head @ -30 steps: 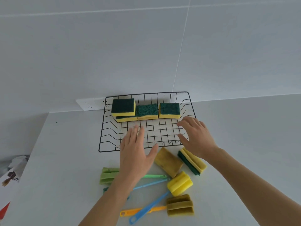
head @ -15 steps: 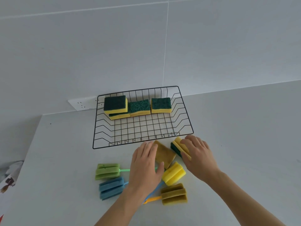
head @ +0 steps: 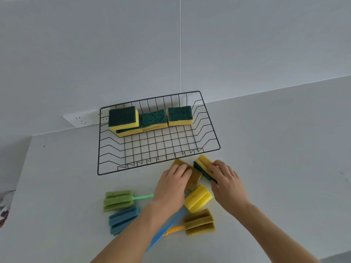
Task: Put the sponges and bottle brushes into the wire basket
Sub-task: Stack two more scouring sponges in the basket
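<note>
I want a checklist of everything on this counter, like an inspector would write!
Surface: pale counter, bare at right.
Job's things: wire basket holds sponges along its far side, one stacked on another at left. Outside it: a brownish sponge, a yellow-green sponge, four bottle brushes, green, blue, yellow, brownish.
Clutter: something crumpled at the left edge, unclear.
Hands: left hand flat on the brownish sponge, no grip closed; right hand fingers on the yellow-green sponge, grip unclear.
Cables: nothing seen.
Surroundings: tiled wall, socket strip.
</note>
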